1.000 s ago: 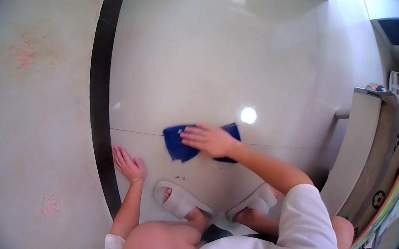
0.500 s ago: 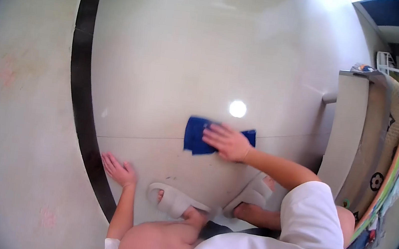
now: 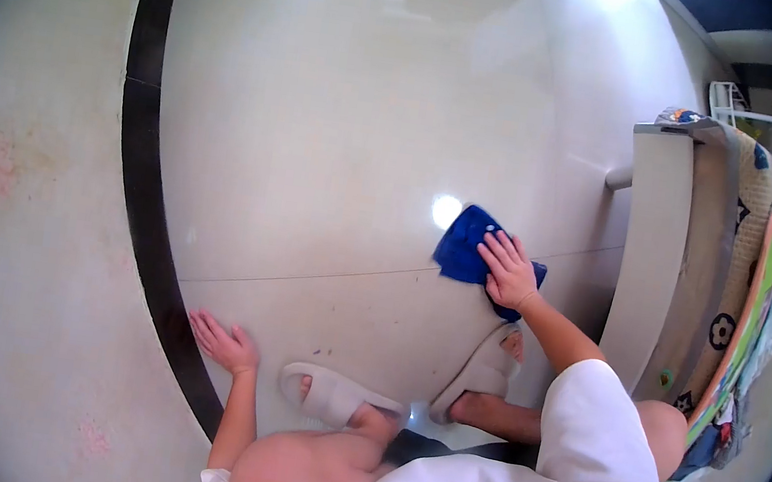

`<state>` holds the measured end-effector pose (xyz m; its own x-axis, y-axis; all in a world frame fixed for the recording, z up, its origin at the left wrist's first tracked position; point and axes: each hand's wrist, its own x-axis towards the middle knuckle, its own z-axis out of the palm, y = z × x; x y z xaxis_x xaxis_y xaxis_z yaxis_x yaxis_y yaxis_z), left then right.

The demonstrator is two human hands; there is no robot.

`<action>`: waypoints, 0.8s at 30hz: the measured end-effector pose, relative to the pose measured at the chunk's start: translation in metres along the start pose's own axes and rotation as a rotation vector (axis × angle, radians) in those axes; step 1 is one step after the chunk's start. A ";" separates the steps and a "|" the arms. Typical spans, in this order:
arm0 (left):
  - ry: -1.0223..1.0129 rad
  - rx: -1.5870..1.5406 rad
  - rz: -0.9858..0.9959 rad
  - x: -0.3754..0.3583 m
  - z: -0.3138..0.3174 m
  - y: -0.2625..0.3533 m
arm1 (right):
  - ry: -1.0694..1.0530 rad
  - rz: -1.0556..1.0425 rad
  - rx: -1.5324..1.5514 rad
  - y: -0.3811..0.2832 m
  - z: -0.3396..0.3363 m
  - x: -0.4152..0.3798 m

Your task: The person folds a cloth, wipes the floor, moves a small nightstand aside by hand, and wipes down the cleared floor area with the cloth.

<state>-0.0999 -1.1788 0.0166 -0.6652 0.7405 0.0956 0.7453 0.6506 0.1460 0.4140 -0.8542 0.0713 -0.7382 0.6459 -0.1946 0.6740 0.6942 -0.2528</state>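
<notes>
My right hand (image 3: 511, 271) lies flat on a blue cloth (image 3: 465, 248), pressing it against the shiny pale floor. Its fingers are stretched out and slightly apart; part of the cloth sticks out beyond the wrist side, and the rest is hidden beneath the palm. To the left, my left hand (image 3: 224, 344) rests open on the floor, fingertips at the edge of the dark floor strip (image 3: 144, 170). Nothing is in it.
My feet, in light slide sandals (image 3: 341, 398), stand close below the cloth. At the right is a bed-like frame (image 3: 650, 247) with a patterned mattress (image 3: 738, 278) and fabrics along it. Small dark specks (image 3: 323, 352) lie on the floor near the left sandal.
My right hand and the blue cloth have slid to the right across the floor, and the cloth has turned. The left hand stays by the dark strip. The view has shifted slightly.
</notes>
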 end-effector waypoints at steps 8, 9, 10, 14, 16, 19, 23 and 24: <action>-0.008 0.012 -0.010 -0.002 0.003 -0.004 | 0.228 0.302 0.113 -0.001 0.003 0.035; -0.017 0.018 -0.016 -0.003 0.004 -0.004 | 0.254 0.320 0.101 -0.004 0.003 0.051; -0.028 0.025 -0.019 -0.005 0.002 -0.005 | 0.279 0.342 0.090 -0.008 0.002 0.065; -0.002 0.039 -0.001 -0.002 0.003 -0.002 | 0.253 0.240 0.118 -0.039 0.003 0.090; -0.026 0.043 -0.020 -0.002 -0.001 0.000 | 0.119 0.077 0.153 -0.069 0.009 0.089; 0.013 0.015 0.024 -0.001 0.000 -0.001 | -0.004 -0.148 0.221 -0.128 0.024 0.072; 0.045 0.006 0.053 -0.003 0.005 -0.005 | -0.015 -0.257 0.261 -0.130 0.020 0.060; 0.039 0.013 0.047 -0.003 0.004 -0.005 | -0.034 -0.248 0.253 -0.109 0.018 0.056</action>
<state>-0.1018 -1.1835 0.0119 -0.6303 0.7635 0.1406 0.7763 0.6174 0.1273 0.2984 -0.8992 0.0703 -0.8817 0.4539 -0.1287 0.4493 0.7246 -0.5226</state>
